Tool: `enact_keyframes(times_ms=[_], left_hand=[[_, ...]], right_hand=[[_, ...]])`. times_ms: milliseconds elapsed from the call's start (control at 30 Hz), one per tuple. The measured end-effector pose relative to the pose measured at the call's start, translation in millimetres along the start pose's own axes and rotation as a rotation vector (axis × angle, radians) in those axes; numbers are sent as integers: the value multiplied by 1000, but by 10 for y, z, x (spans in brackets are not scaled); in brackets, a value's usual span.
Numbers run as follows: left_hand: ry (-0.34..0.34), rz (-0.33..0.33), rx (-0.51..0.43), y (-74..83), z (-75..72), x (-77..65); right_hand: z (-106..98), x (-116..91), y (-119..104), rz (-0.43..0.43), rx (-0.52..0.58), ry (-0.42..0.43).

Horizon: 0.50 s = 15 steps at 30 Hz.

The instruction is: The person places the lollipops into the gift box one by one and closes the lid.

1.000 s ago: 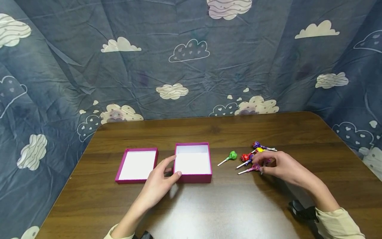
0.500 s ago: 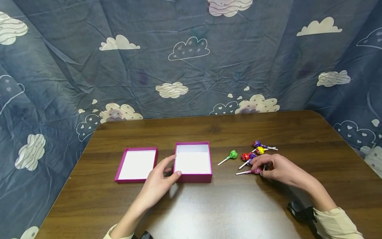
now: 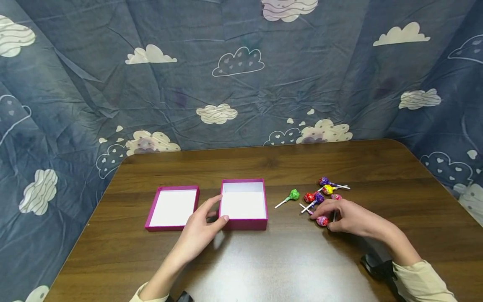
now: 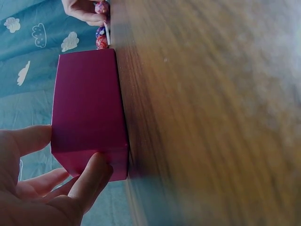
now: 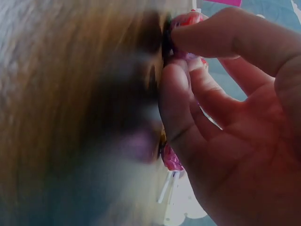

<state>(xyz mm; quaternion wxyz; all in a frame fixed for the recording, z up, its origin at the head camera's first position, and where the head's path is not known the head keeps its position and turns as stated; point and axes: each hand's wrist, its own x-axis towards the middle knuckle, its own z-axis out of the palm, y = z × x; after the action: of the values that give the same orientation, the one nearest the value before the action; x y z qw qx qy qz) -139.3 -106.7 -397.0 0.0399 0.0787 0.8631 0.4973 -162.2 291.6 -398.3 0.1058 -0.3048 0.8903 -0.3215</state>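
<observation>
My left hand (image 3: 200,230) rests against the left side of an open magenta box (image 3: 243,225) with a white inside. In the left wrist view its thumb (image 4: 35,138) touches the top edge, while the fingers lie along the side wall. At the right, my right hand (image 3: 352,216) holds a pink-and-red lollipop (image 3: 322,221) low over the table between thumb and fingertips. Its stick is partly covered by the fingers. Another pink lollipop (image 3: 336,196) shows just behind this hand. In the right wrist view the held lollipop (image 5: 190,19) is mostly hidden by thumb and fingers.
Left of the box lies its magenta lid (image 3: 171,228), white inside up. A green lollipop (image 3: 294,194) lies apart, right of the box. Red (image 3: 309,197), blue-purple (image 3: 319,197), yellow (image 3: 328,189) and purple (image 3: 323,181) lollipops cluster beyond my right hand. A cloud-patterned cloth hangs behind the table.
My right hand has shifted slightly toward me, with the pink-and-red lollipop turning so its head shows between the fingers. The pink one behind has come into sight. The left hand and box stay put.
</observation>
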Motion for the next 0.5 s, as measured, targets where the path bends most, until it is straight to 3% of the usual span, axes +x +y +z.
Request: enact_keyframes(times_ms=[267, 500], left_hand=[[0, -7, 3, -5, 0, 3], [-2, -6, 0, -3, 2, 10]], right_hand=[[59, 24, -36, 7, 28, 5], [114, 44, -75, 4, -9, 42]])
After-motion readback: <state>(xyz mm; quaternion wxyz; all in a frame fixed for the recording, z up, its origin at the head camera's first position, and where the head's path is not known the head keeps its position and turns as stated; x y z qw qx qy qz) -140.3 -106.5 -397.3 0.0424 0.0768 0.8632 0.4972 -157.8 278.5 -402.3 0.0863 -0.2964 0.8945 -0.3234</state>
